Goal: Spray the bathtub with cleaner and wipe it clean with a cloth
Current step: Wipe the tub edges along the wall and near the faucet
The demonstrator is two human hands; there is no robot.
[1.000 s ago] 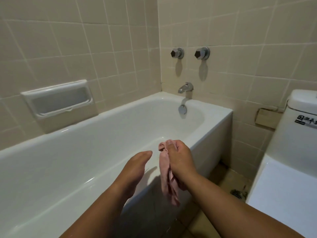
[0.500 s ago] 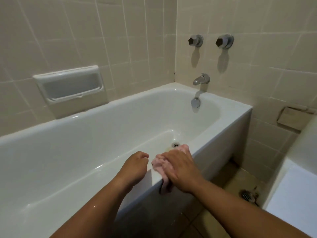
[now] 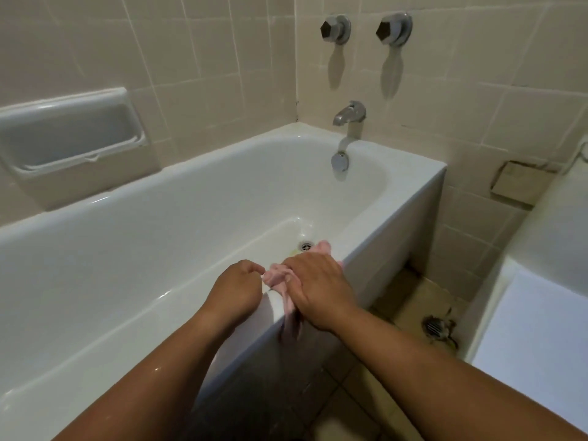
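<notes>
Head view: the cloth [image 3: 276, 278] lies bunched on the tub's [image 3: 366, 230] near rim, one end hanging down the outer face. The right hand [image 3: 318, 281] presses it with fingers straight. The left hand [image 3: 237, 288] has its fingers curled at the cloth's left end, grip not discernible.

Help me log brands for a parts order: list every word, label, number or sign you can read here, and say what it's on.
No text can be read in this view.
The bathtub, left wall knob, right wall knob, spout, soap dish, pink cloth and white toilet at the right edge show no lettering, logo or number.
</notes>
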